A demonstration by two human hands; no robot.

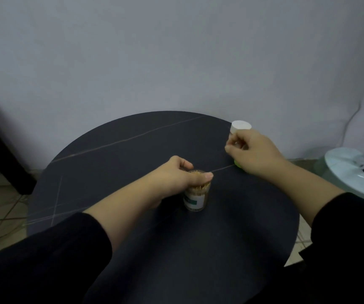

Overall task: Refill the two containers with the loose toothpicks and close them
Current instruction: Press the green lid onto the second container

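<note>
"Head view, nearest first: what's the left hand (176, 174) doing?"

"Out of a black sleeve (45, 260), it holds the open container (195, 199), which stands upright on the dark round worktop (133, 150), about mid-way across. The grip sits high: the thumb lies along the front of the rim and the fingers curl round the back. Toothpicks (195, 172) stand packed inside, tips about level with the mouth."

"So that one is filled. Is closing it next?"

"I'd judge so. I see no loose toothpicks on the worktop. To do it well, I'd slide that grip down to the labelled part so the mouth is free, keep the container upright, and tap any proud tips level so none jam under a lid. Then press the lid down squarely, not from one side."

"Where's the lid?"

"A small green thing (237, 164) peeks from under the right wrist, touching the worktop. It may be the lid, but too little shows to tell."

"And the right hand (255, 154)?"

"It's farther back, near the right edge. Its fingers look curled round the lower part of the white-capped container (241, 126), though that part is blurred. The white cap is on."

"Anything to mind?"

"A white lamp base (349, 170) stands off to the right, apart from the worktop. The reach toward the green thing crosses near the capped container, which could tip over."
</note>
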